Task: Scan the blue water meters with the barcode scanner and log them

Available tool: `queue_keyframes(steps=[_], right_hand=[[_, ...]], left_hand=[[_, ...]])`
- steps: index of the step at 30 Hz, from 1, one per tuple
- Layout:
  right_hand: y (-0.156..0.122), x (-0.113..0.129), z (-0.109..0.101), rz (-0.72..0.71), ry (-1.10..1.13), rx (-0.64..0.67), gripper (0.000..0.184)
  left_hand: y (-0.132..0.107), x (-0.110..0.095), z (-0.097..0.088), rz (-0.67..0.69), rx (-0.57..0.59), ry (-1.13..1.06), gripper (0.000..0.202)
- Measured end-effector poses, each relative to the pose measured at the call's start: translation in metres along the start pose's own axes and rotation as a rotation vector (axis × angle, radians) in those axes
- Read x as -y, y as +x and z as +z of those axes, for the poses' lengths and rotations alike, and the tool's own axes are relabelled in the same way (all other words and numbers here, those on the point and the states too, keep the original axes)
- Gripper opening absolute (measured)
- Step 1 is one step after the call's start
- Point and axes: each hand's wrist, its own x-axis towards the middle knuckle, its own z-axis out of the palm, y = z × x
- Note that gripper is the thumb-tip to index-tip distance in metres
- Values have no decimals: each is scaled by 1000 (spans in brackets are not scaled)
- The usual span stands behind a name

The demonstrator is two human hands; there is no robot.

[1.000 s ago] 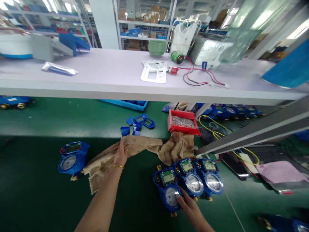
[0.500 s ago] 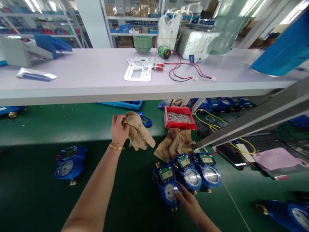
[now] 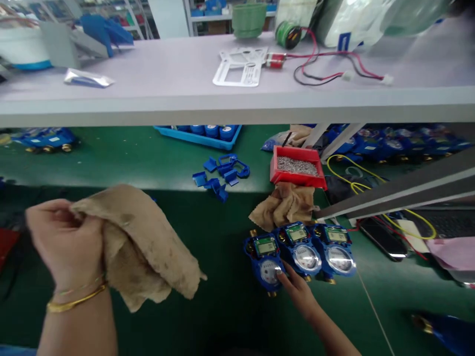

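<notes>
My left hand [image 3: 63, 242] is raised at the left, closed around a stained tan cloth [image 3: 148, 247] that hangs down from it above the green mat. My right hand [image 3: 297, 291] rests low at the centre right, fingertips touching the dial of the leftmost of three blue water meters [image 3: 267, 257] standing in a row; its fingers look loosely spread. The other two meters [image 3: 321, 249] sit just to its right. A second crumpled tan cloth [image 3: 285, 207] lies behind the meters.
A red tray of small screws [image 3: 297, 168] stands behind the cloth. Loose blue plastic parts [image 3: 222, 175] lie mid-mat, a blue bin [image 3: 200, 136] further back. A white shelf [image 3: 222, 104] with wires overhangs. A phone [image 3: 382, 237] and yellow cable lie at the right.
My left hand has lifted the cloth off the mat and pulled it toward me and to the left. The right hand stays on the leftmost meter. The lone meter at left has left the view.
</notes>
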Motion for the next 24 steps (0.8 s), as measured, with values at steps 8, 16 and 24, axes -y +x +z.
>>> queue_keyframes(steps=[8,16,24], right_hand=[[1,1,1,46,-26,-33,78],[6,1,8,138,-16,-114,62],[9,11,6,154,-24,-60,42]], left_hand=[[-75,125,138,0,730,135,20],[-187,117,150,460,1114,56,45],[-290,134,37,511,1133,158,32]])
